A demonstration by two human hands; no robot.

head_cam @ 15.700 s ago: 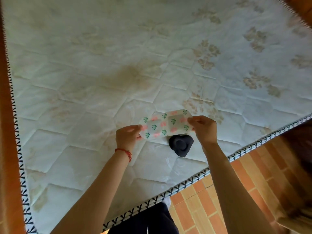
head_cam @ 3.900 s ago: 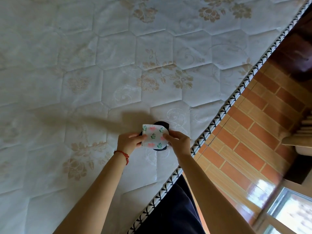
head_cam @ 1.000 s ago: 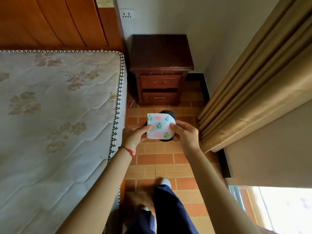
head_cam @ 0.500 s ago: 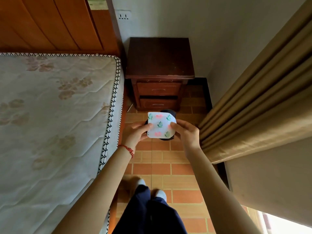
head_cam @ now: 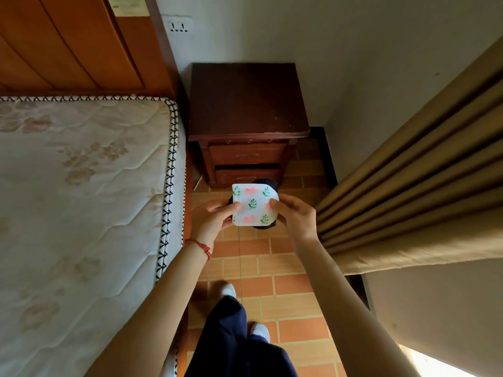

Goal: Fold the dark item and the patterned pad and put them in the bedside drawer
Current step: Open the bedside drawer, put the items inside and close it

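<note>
Patterned pad (head_cam: 254, 204), folded, sits between both hands, pinched by the left hand (head_cam: 211, 219) and right hand (head_cam: 296, 217); the dark item (head_cam: 268, 183) beneath is mostly hidden.

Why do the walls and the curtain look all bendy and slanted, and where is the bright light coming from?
Head view: the wide-angle lens bends and tilts the tan pleated curtain and white wall; the brightest, washed-out patch sits at the bottom-right corner.
</note>
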